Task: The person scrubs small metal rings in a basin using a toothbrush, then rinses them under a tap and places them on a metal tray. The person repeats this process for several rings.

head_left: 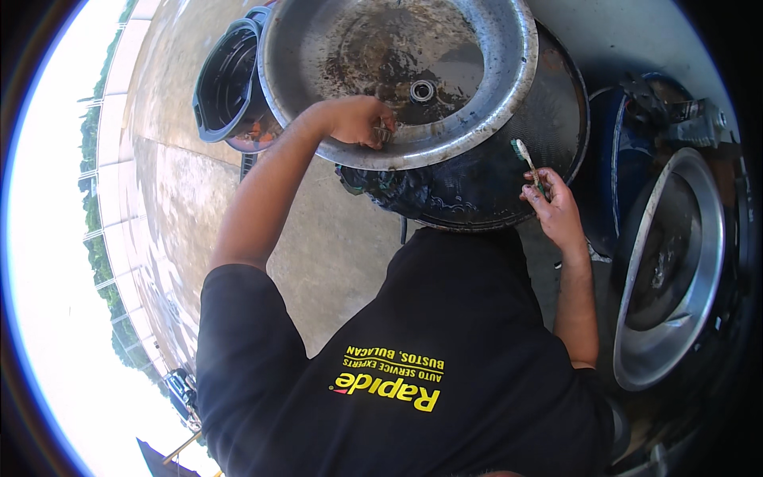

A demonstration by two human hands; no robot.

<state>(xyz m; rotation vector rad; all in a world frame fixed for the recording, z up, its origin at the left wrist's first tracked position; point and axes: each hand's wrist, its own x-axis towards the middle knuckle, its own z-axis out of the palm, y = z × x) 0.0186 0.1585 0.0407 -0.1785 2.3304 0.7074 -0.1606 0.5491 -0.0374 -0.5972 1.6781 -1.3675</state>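
My left hand [356,121] reaches over the near rim of a wide metal basin [518,60]. Its fingers are closed around a small metal part [385,133], mostly hidden by them. Dark, dirty liquid lies in the basin, and a ring-shaped metal part [422,91] sits in it to the right of that hand. Outside the basin, to the right, my right hand [555,213] grips a toothbrush [524,157] by its handle. The brush head points up and away from me, with its bristles apart from the basin.
Under the basin is a round black drum top [556,103], with crumpled dark plastic [381,184] along its near side. A grey plastic tub [208,99] stands at the left. On the right are a blue drum [608,159] and a second metal basin [710,211], tilted.
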